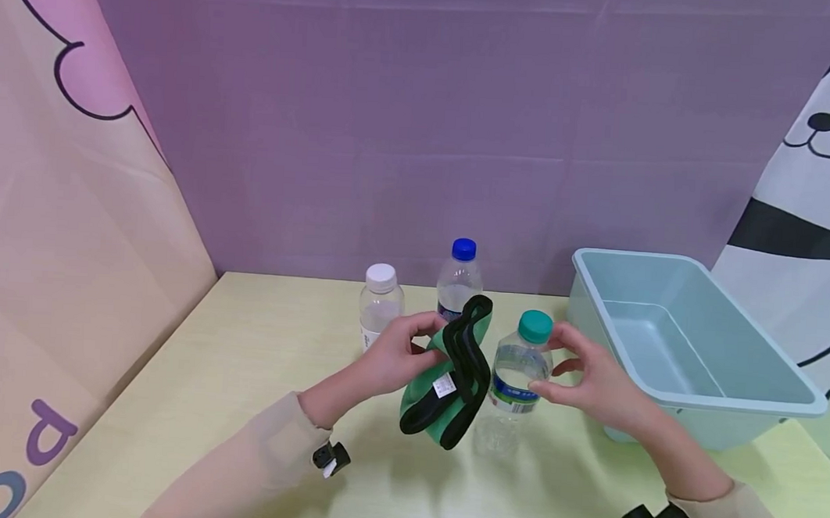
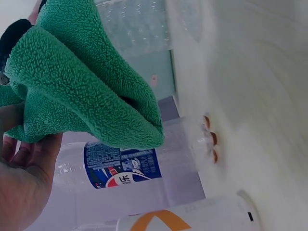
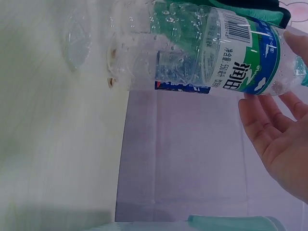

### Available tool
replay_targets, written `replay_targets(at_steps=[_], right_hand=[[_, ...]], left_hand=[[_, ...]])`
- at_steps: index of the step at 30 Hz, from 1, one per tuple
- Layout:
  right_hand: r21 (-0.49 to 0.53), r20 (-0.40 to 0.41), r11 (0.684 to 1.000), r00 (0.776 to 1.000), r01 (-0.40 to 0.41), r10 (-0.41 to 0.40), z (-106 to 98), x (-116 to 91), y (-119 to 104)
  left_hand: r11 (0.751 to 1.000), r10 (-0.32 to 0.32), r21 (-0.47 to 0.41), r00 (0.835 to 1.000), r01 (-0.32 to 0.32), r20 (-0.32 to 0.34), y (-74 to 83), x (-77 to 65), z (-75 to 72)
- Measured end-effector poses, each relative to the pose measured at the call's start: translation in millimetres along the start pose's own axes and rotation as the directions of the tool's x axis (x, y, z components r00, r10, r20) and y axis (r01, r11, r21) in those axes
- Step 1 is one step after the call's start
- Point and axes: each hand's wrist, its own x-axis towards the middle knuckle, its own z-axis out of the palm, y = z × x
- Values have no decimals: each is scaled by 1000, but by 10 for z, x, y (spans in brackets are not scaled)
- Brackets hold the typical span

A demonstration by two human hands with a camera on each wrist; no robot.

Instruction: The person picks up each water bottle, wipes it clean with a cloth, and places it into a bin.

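So my left hand (image 1: pixel 397 356) has a folded green terry towel (image 1: pixel 468 359) with black trim pinched between thumb and fingers, held up above the table (image 1: pixel 269 345), with a little white tag (image 1: pixel 444 384) facing up at me. My right hand (image 1: pixel 595 382) is gripping a clear plastic bottle with a teal cap (image 1: pixel 517 378), thumb and fingers curled around its upper part, just right of the towel. The bottle's pretty much upright, but I honestly can't tell whether its base is touching the tabletop. Its label is blue, green and white, with a barcode (the right wrist cam gets a nice close look at that one). Behind the towel there's a clear bottle with a blue cap (image 1: pixel 459 289), standing upright; the left wrist view shows its dark blue label with a red and white logo. A bottle with a white cap (image 1: pixel 380 304) stands to the left of that one, partly hidden by my left hand in the head view, and it's got a white label with an orange shape on it. Over on my right is a pale blue plastic bin (image 1: pixel 738 403), near my right hand. Purple fabric (image 1: pixel 393 133) hangs behind the whole lot, and there's a small black device (image 1: pixel 334 458) at my left cuff.
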Motion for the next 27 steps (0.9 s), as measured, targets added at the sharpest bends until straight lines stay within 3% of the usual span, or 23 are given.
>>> replay_targets(at_steps=[7, 18, 27], right_hand=[[-39, 15, 988, 989, -147, 148, -77, -32, -62], [-202, -101, 979, 995, -34, 14, -434, -38, -130], [-190, -160, 979, 986, -79, 49, -801, -26, -184]], left_hand=[[1000, -21, 15, 1000, 21, 0, -60, -77, -29], [998, -55, 31, 998, 55, 4, -104, -161, -74], [998, -52, 35, 999, 52, 4, -140, -211, -95]])
